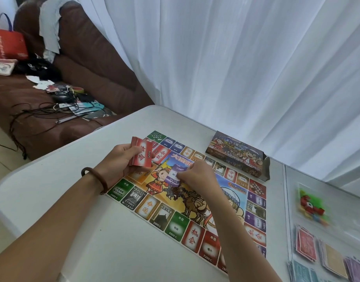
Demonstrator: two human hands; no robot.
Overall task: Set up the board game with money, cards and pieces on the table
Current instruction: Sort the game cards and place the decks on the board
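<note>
I saw the left hand (118, 160) gripping a red card stack (141, 153) while the right hand (196, 177) pinched a purple card (177, 173) above the game board (173, 224)

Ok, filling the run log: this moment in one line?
left hand holds red card stack | right hand pinches purple card over game board
</note>
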